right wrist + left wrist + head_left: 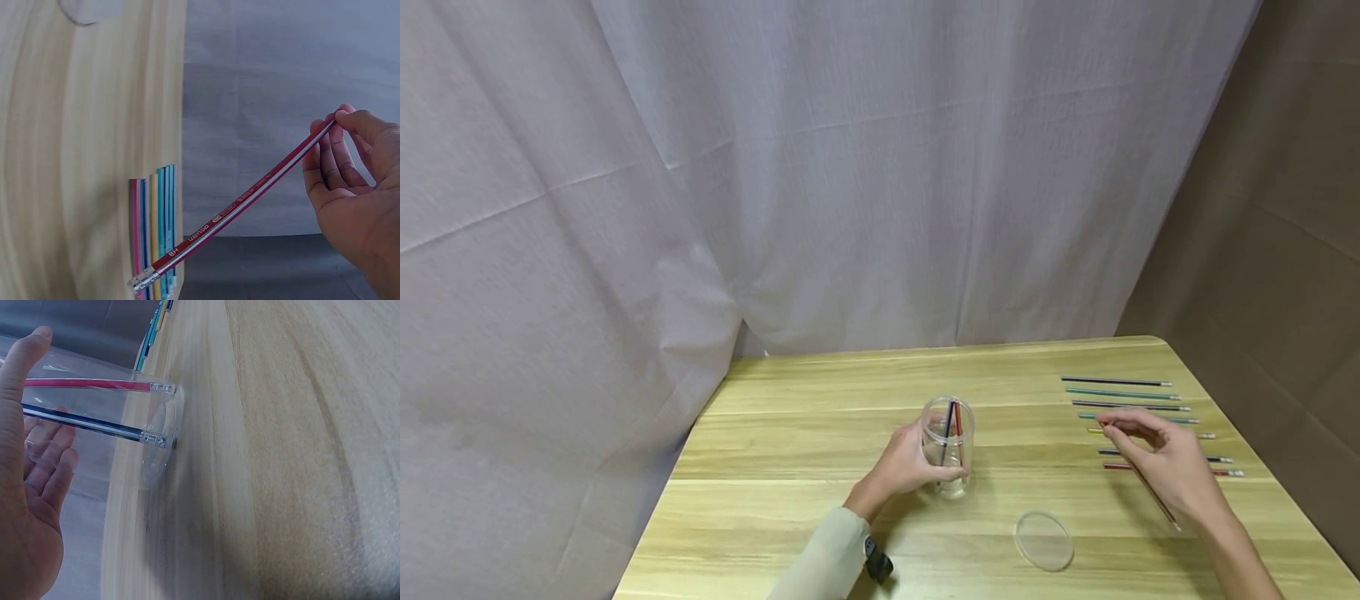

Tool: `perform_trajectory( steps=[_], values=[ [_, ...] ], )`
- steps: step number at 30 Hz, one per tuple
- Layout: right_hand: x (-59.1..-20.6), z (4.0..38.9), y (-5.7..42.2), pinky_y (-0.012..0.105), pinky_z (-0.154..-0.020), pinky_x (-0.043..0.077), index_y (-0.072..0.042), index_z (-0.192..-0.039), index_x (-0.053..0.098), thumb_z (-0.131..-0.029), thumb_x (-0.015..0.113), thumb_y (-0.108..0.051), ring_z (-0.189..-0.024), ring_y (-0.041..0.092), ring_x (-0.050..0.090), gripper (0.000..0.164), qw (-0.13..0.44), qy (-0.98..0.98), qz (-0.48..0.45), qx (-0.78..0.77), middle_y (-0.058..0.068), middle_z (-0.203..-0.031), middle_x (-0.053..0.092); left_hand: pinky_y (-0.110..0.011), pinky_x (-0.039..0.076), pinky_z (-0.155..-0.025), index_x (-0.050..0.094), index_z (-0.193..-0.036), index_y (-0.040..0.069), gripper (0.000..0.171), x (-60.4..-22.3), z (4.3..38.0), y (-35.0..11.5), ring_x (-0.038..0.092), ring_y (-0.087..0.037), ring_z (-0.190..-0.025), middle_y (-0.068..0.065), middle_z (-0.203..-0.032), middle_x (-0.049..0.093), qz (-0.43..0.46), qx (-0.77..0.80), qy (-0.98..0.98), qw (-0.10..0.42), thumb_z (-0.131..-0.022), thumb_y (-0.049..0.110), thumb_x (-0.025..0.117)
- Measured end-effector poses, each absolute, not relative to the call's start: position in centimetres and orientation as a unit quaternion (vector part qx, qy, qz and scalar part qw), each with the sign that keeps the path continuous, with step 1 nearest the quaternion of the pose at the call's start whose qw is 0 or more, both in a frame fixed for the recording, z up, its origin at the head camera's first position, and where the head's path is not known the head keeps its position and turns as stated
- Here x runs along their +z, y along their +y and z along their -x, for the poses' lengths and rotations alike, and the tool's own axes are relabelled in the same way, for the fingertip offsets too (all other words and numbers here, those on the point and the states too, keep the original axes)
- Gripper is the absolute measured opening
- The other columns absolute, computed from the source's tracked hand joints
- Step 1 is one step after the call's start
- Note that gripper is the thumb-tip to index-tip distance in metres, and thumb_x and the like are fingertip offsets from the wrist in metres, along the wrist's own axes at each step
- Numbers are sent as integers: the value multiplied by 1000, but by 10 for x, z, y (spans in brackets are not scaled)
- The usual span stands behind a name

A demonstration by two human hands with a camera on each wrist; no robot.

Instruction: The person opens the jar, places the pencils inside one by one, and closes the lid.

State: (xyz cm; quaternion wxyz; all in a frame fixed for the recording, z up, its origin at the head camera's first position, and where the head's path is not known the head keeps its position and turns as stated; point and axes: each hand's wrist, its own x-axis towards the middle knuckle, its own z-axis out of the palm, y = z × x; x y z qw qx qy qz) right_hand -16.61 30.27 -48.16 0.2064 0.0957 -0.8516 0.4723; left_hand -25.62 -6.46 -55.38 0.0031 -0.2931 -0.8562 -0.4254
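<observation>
My left hand [904, 462] is wrapped around a clear plastic cup [953, 483] standing upright on the table. Inside it lean a red pencil [119, 384] and a dark blue pencil [94, 423], their eraser ends at the bottom. Over at the right, my right hand [1176, 467] pinches another red pencil [237, 206] by its end between thumb and fingertips. That pencil slants down with its metal-capped eraser end lowest. The hand is above a row of pencils, overlapping several of them in the head view.
The row at the table's right holds a dark pencil [1116, 382], a green pencil [1120, 392], a red pencil [1120, 467] and several others, spaced apart. A clear round lid [1043, 542] lies between the hands, nearer the front. Grey curtain [880, 208] hangs behind the wooden table [760, 467].
</observation>
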Motion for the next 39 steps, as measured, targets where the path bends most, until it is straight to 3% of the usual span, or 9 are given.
perform_trajectory(
  steps=[7, 16, 39],
  values=[
    [-469, 172, 296, 12, -78, 54, 3, -120, 74, -97, 74, 4, -93, 0, 73, 22, 194, -825, -114, 519, -10, -104, 79, -36, 51, -106, 53, -144, 23, 82, -555, 257, -65, 63, -9, -123, 9, -136, 67, 295, -425, -856, 4, -78, 47, 95],
    [-447, 178, 276, 15, -83, 57, 13, -117, 70, -96, 71, 12, -92, 6, 74, 22, 193, -762, -130, 605, 1, -101, 79, -36, 51, -105, 54, -143, 20, 82, -554, 258, -65, 64, -10, -122, 8, -135, 68, 293, -425, -856, 7, -77, 46, 96],
    [-394, 184, 221, 18, -89, 57, 12, -120, 71, -97, 73, 5, -94, 11, 74, 24, 188, -711, -150, 660, 2, -105, 78, -36, 52, -104, 54, -143, 24, 82, -557, 261, -65, 64, -10, -120, 10, -134, 68, 295, -423, -857, 13, -77, 49, 95]
  ],
)
